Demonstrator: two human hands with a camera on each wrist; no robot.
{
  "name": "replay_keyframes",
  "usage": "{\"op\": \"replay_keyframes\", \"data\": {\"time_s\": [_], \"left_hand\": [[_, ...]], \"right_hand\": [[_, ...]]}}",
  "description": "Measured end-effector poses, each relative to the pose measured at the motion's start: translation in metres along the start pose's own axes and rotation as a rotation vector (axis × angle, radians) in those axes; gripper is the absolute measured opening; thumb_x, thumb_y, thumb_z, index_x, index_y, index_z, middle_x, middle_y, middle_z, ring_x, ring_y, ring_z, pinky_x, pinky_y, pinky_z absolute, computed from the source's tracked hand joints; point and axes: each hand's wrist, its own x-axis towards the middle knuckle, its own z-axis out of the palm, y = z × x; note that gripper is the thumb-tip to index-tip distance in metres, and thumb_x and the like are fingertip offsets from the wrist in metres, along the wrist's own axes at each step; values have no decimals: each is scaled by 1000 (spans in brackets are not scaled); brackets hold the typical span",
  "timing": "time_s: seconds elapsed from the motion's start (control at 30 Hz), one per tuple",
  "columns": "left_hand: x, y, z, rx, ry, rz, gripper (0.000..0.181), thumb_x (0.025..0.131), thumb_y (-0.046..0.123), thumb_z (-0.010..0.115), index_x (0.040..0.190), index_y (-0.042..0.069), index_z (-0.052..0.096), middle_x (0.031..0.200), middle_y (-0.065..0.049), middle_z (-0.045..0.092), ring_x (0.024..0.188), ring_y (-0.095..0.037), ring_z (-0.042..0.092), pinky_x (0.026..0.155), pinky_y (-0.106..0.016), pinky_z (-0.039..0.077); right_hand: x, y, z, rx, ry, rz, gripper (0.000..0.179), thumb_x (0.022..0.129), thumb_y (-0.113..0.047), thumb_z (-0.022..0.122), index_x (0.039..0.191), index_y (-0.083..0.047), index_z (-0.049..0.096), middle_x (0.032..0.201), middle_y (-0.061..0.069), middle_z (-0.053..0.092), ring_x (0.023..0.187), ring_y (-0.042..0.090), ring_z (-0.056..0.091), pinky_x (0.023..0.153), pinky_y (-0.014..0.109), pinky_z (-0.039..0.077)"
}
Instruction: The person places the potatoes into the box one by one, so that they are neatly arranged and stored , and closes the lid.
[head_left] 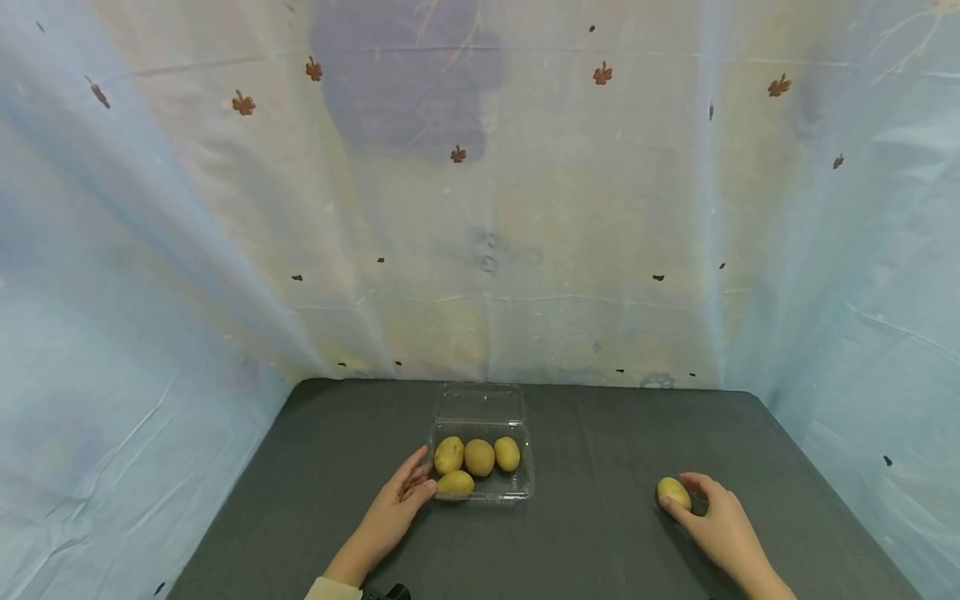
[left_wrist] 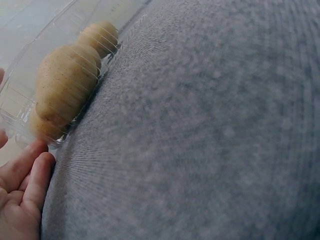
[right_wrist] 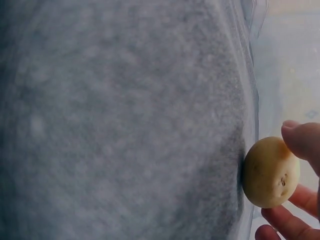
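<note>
Loose potato, likely firm, light: best gripped mid-body, is pinched by right hand. Flimsy-looking tub is touched at 8 o'clock by left hand, fingers uncurled.

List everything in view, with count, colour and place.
Table: one, dark grey, centre foreground.
Box: one, clear, on the table.
Open lid: one, clear, behind the box.
Potatoes: four, yellowish, inside the box.
Other potato: one, yellowish, right of the box.
Sheeting: count unclear, pale, leaf-patterned, behind and beside the table.
Dark item: one, black, bottom edge.
Sleeve: one, cream, bottom edge.
Left hand: one, bare, at the box's left.
Right hand: one, bare, gripping the other potato.
</note>
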Motion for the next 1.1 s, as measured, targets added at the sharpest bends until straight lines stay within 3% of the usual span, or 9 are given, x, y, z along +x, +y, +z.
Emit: {"op": "replay_keyframes", "data": {"time_s": [0.37, 0.87, 1.1], "left_hand": [[1, 0, 0, 10, 4, -5, 64, 98, 37, 57, 153, 30, 25, 150, -15, 37, 136, -30, 37, 105, -45, 39], [1, -1, 0, -3, -10, 10, 65, 99, 36, 56, 154, 27, 24, 150, -17, 36, 136, -31, 38, 105, -43, 40], [3, -5, -1, -11, -11, 6, 66, 99, 37, 57, 154, 27, 23, 150, -18, 36, 136, -32, 38, 105, -44, 40]], "right_hand": [[1, -1, 0, -16, -32, 26, 78, 83, -59, 68, 127, 3, 55, 117, 23, 61, 109, 42, 53, 85, 62, 41], [3, -1, 2, -31, -13, -18, 61, 82, -45, 76, 119, 1, 61, 102, 9, 67, 91, 25, 61, 74, 44, 47], [9, -13, 5, -29, -67, 7, 56, 80, -43, 78, 116, -2, 64, 101, 6, 67, 83, 18, 59, 69, 39, 47]]}}
